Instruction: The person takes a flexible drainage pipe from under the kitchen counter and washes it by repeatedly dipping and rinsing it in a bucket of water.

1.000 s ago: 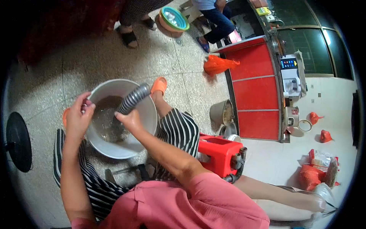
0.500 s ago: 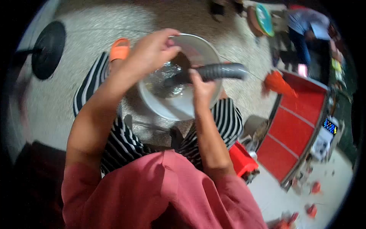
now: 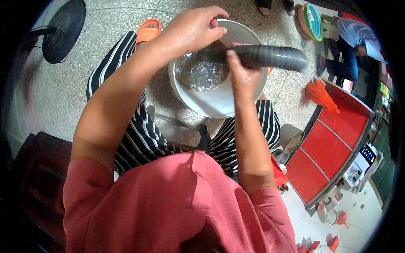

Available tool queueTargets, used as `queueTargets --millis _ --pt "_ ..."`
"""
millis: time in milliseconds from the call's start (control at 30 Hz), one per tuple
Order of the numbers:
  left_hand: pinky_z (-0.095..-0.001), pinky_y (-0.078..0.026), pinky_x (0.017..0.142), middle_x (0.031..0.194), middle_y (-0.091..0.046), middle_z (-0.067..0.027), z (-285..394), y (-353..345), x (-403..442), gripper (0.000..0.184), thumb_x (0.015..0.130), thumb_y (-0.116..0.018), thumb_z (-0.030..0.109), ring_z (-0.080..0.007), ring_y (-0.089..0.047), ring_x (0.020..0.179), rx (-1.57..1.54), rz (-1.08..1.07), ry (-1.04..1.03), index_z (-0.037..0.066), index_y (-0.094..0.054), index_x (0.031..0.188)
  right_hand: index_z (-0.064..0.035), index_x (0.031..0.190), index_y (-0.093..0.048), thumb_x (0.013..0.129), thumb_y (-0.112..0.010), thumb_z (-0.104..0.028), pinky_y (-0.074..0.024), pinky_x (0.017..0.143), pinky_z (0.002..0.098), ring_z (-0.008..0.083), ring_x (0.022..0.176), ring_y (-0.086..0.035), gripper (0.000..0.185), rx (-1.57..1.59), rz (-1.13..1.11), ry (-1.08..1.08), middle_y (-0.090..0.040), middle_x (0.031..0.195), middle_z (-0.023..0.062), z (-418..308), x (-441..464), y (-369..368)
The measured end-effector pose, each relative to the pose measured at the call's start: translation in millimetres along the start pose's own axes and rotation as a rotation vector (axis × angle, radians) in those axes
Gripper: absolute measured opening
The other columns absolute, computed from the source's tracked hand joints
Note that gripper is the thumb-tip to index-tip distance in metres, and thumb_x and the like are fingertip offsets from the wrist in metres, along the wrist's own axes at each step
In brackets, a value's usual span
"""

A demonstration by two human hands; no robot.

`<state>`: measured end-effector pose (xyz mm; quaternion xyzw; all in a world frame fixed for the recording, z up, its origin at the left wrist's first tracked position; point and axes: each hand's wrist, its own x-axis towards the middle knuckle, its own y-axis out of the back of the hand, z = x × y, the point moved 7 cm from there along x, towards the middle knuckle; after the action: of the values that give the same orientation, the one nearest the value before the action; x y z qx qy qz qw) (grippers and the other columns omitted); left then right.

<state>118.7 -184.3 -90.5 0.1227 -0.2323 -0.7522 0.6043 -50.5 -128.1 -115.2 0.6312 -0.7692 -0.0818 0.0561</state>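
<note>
Fingers of the right hand (image 3: 245, 80) wrap the grey hose (image 3: 274, 55) in the head view; the left hand's (image 3: 192, 28) curl at the far rim of the pot (image 3: 213, 104), though whether they grip it cannot be told. The hose now lies flatter, left of the right fingers reaching over the water (image 3: 206, 78), so handling seems underway. A second ago its outer end slanted upward; the camera has turned too.
</note>
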Motion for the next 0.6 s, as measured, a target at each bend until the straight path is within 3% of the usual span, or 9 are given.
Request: queueTargets --millis 100,233,333,467,500,600 --pt "-0.0356 -0.049 0.067 0.081 -0.063 -0.0110 -4.3 3.4 1.8 0.036 0.076 -0.062 0.025 -0.0265 -0.062 0.074 0.016 -0.010 0.007 0.007 -0.058 0.106 -0.0010 0.096 -0.059 0.068 -0.071 -0.006 -0.0451 0.077 0.0293 0.0153 0.084 -0.056 0.031 -0.307 -0.036 -0.058 -0.061 0.092 0.0054 60.7 -6.6 1.4" --pt "-0.0360 -0.049 0.068 0.081 -0.063 -0.0114 -7.5 0.5 -3.6 0.035 0.075 -0.062 0.025 -0.0273 -0.062 0.075 -0.007 0.027 -0.010 0.007 -0.058 0.106 -0.0011 0.093 -0.057 0.064 -0.071 -0.001 -0.0447 0.078 0.0295 0.0163 0.084 -0.056 0.031 0.063 0.010 -0.115 -0.060 0.092 0.0059 12.7 -19.8 -11.7" --pt "-0.0365 -0.049 0.068 0.082 -0.063 -0.0119 -4.6 5.0 0.5 0.035 0.075 -0.062 0.026 -0.0279 -0.062 0.076 -0.011 0.035 -0.043 0.008 -0.058 0.106 -0.0008 0.093 -0.055 0.065 -0.070 0.000 -0.0447 0.078 0.0291 0.0161 0.084 -0.056 0.031 -0.099 -0.035 0.087 -0.059 0.092 0.0061 9.7 -13.0 -11.7" --pt "-0.0383 -0.048 0.069 0.086 -0.063 -0.0134 -1.8 3.2 -2.5 0.035 0.075 -0.062 0.026 -0.0292 -0.062 0.079 -0.012 0.044 0.000 0.008 -0.058 0.104 -0.0003 0.093 -0.056 0.064 -0.071 -0.001 -0.0459 0.076 0.0307 0.0166 0.083 -0.057 0.032 -0.071 -0.001 0.000 -0.060 0.091 0.0066 33.4 -14.8 0.1" --pt "-0.0382 -0.049 0.070 0.086 -0.064 -0.0133 -3.0 0.7 -2.2 0.035 0.074 -0.062 0.025 -0.0293 -0.062 0.079 0.002 0.063 -0.067 0.008 -0.058 0.104 -0.0002 0.090 -0.058 0.064 -0.071 0.000 -0.0464 0.076 0.0308 0.0169 0.080 -0.058 0.029 -0.039 0.048 -0.136 -0.061 0.089 0.0075 47.3 -16.5 9.2" --pt "-0.0374 -0.049 0.070 0.084 -0.063 -0.0122 -2.1 6.8 5.4 0.036 0.075 -0.062 0.026 -0.0283 -0.062 0.079 0.017 0.022 -0.020 0.008 -0.058 0.105 -0.0006 0.089 -0.058 0.066 -0.071 -0.003 -0.0462 0.076 0.0282 0.0150 0.079 -0.057 0.026 -0.048 0.038 -0.094 -0.060 0.088 0.0075 26.9 -16.4 4.1"
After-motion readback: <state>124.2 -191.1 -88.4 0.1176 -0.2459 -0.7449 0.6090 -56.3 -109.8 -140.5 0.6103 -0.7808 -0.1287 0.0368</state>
